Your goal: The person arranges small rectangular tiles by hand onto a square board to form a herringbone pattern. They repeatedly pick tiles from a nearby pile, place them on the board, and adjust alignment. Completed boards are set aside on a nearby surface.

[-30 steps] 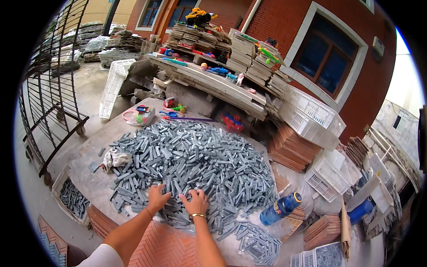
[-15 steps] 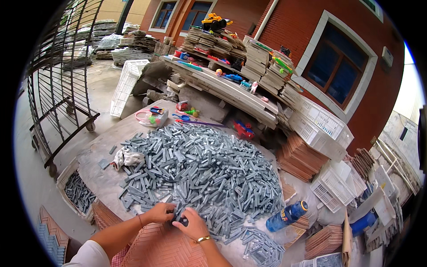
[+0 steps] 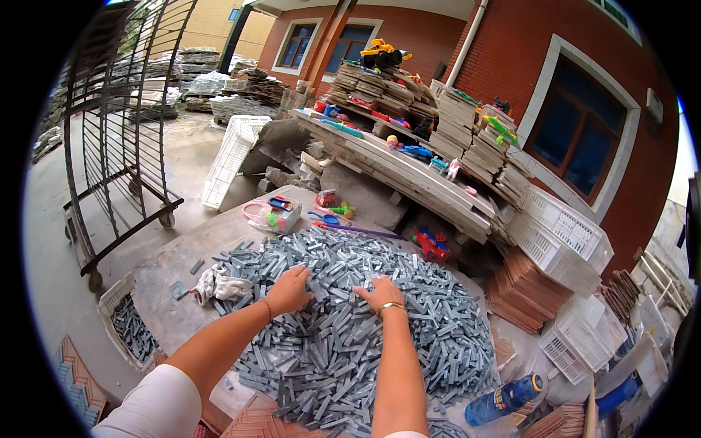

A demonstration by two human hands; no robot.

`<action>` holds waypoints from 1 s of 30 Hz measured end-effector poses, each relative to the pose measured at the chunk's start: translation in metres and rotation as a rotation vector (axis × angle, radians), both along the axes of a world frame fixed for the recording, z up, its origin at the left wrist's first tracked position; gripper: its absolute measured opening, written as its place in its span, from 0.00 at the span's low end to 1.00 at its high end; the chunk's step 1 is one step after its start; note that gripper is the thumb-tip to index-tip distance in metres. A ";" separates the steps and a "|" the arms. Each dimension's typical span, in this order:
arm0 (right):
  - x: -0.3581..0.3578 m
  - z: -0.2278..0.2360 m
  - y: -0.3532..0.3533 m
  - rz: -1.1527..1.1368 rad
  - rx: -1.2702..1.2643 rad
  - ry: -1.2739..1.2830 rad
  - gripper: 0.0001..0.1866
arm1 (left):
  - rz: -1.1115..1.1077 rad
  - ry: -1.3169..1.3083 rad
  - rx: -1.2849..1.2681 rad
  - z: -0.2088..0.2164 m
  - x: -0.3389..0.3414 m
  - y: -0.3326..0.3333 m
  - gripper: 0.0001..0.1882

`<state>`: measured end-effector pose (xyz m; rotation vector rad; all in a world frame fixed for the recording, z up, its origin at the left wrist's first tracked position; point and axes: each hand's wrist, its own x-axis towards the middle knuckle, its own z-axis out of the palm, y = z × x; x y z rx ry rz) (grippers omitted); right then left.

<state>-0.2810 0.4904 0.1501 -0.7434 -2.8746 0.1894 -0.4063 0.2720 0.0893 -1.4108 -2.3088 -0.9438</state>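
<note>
A broad heap of small grey stone strips [image 3: 328,343] covers the table in front of me. Both my arms reach out over it. My left hand [image 3: 290,290] lies on the upper middle of the heap, palm down, its fingers stretched forward and partly hidden from view. To its right, my right hand [image 3: 381,293] rests on the strips with the thumb held apart from the fingers. Neither hand shows anything held. Below my arms, at the near edge, sits a reddish herringbone-patterned sheet [image 3: 270,422]. White work gloves [image 3: 219,285] lie left of my left hand.
A blue bottle [image 3: 504,400] stands at the right near edge. Behind the heap are a purple stick [image 3: 358,231] and a clear toy box [image 3: 274,217]. A white crate [image 3: 109,303] of strips sits at left. Tile stacks [image 3: 522,292] and crates [image 3: 558,230] flank the right side.
Both hands have moved away from me, from close together above the herringbone sheet to spread apart on the heap. The view has shifted, and more of my forearms shows.
</note>
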 end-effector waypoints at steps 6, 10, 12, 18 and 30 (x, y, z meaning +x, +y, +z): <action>-0.015 -0.010 0.006 -0.003 -0.024 0.030 0.32 | 0.130 -0.097 -0.320 0.016 -0.018 0.031 0.34; -0.014 -0.024 0.011 0.078 0.019 0.049 0.29 | 0.096 -0.057 -0.310 0.010 -0.013 0.041 0.34; -0.014 -0.026 0.006 0.132 -0.012 0.069 0.30 | 0.036 -0.053 -0.243 0.003 -0.015 0.036 0.33; 0.012 -0.026 -0.031 0.292 0.012 0.178 0.34 | -0.109 -0.182 -0.004 -0.009 0.003 0.015 0.31; 0.061 -0.009 -0.057 0.164 -0.119 0.358 0.30 | -0.204 -0.064 0.048 0.030 0.051 -0.037 0.26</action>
